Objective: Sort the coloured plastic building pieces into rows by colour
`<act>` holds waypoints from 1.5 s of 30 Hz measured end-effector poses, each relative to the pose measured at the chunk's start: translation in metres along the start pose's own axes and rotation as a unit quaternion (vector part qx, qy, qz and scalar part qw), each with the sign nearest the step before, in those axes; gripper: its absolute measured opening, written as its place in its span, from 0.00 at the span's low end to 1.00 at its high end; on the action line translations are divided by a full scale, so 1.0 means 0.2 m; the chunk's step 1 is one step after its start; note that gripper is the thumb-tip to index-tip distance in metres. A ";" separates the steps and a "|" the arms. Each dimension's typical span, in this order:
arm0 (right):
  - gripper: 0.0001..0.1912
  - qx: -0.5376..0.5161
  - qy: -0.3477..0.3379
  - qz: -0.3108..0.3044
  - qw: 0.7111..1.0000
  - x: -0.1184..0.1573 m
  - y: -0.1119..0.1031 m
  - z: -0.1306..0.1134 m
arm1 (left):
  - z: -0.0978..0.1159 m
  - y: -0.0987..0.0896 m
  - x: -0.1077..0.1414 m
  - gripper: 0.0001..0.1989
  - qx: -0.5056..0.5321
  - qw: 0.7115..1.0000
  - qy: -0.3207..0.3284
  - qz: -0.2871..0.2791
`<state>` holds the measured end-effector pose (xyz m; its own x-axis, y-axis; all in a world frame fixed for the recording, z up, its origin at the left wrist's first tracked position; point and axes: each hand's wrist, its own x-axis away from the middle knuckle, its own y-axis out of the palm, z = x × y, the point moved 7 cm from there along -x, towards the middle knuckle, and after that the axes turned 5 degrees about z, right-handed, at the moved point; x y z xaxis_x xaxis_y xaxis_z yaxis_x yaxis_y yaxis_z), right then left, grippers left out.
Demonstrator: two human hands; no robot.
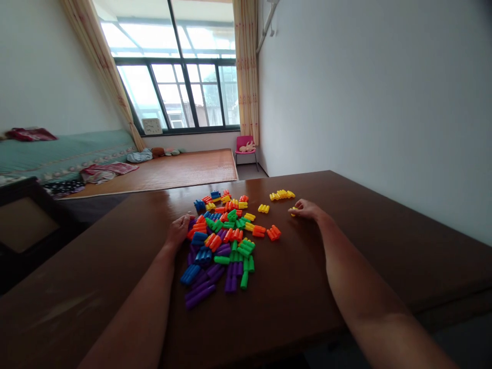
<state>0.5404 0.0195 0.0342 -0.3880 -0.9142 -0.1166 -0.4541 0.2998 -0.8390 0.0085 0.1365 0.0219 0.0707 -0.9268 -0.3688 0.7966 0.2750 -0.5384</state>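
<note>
A heap of plastic toy building blocks in orange, green, blue, purple and yellow lies on the brown table. My right hand is to the right of the heap, with thumb and fingers pinched on a yellow block close to the tabletop. Just beyond it, several yellow blocks form a row. Another yellow piece lies between that row and the heap. At the heap's left edge rests my left hand, its fingers loosely spread beside a purple block; part of the fingers is hidden.
Past the table's far edge is a low bed with cloths and soft toys. A pink chair stands by the curtain. On the right rises a white wall, and a dark wooden cabinet or chair is at the left.
</note>
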 end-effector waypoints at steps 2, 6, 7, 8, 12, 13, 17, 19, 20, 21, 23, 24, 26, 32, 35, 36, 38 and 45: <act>0.22 -0.009 -0.039 -0.012 0.999 0.01 0.06 -0.06 | -0.02 0.01 -0.01 0.31 0.009 1.000 0.003 -0.002; 0.20 -0.003 -0.053 0.088 0.995 0.01 0.12 -0.18 | -0.02 0.00 -0.01 0.30 0.014 1.000 0.002 0.005; 0.20 -0.015 -0.048 0.103 0.993 0.01 0.13 -0.20 | -0.01 0.00 -0.01 0.30 0.015 1.000 0.002 0.007; 0.19 -0.035 -0.047 0.110 0.992 0.01 0.14 -0.21 | -0.01 -0.01 0.00 0.30 0.016 1.000 0.004 0.009; 0.15 -0.093 -0.058 0.107 0.988 0.01 0.15 -0.23 | 0.02 -0.02 0.01 0.31 0.017 1.000 0.012 0.013; 0.14 -0.095 -0.063 0.111 0.987 0.01 0.14 -0.24 | 0.03 -0.02 0.01 0.31 0.018 1.000 0.011 0.016; 0.12 -0.084 -0.128 0.158 0.976 0.07 0.07 -0.38 | 0.03 -0.02 0.01 0.30 0.038 0.999 0.004 0.029; 0.16 -0.055 -0.173 0.138 0.974 0.11 0.08 -0.49 | 0.03 -0.02 0.02 0.28 0.047 0.998 -0.001 0.032; 0.19 -0.033 -0.185 0.111 0.976 0.14 0.10 -0.54 | 0.04 -0.02 0.02 0.28 0.050 0.998 -0.003 0.032; 0.23 -0.007 -0.188 0.078 0.979 0.16 0.12 -0.58 | 0.04 -0.02 0.02 0.27 0.052 0.998 -0.003 0.032; 0.28 0.048 -0.170 0.005 0.984 0.20 0.16 -0.62 | 0.05 -0.02 0.03 0.26 0.061 0.997 -0.004 0.035; 0.29 0.069 -0.153 -0.034 0.985 0.22 0.18 -0.63 | 0.06 -0.03 0.04 0.25 0.068 0.997 -0.006 0.037; 0.29 0.073 -0.137 -0.113 0.981 0.26 0.23 -0.63 | 0.06 -0.02 0.04 0.25 0.080 0.996 -0.012 0.037; 0.21 -0.078 -0.251 -0.119 0.958 0.39 0.40 -0.84 | 0.05 -0.04 0.04 0.28 0.157 0.985 -0.032 0.064; 0.22 -0.145 -0.345 -0.066 0.925 0.47 0.48 -1.01 | 0.03 -0.05 0.03 0.30 0.208 0.973 -0.054 0.087; 0.23 -0.154 -0.371 -0.056 0.914 0.49 0.49 -1.04 | 0.03 -0.05 0.04 0.30 0.216 0.971 -0.060 0.087; 0.22 -0.144 -0.387 -0.012 0.911 0.48 0.48 -1.05 | 0.04 -0.05 0.04 0.29 0.217 0.970 -0.067 0.085; 0.17 0.081 -0.276 0.077 0.955 0.25 0.37 -0.73 | 0.04 -0.04 0.04 0.30 0.182 0.979 -0.054 0.070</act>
<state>0.3692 0.0353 0.0441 0.0616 -0.8804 -0.4703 -0.2777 0.4375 -0.8553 0.0076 0.1241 0.0296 0.2410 -0.9138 -0.3269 0.9347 0.3093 -0.1754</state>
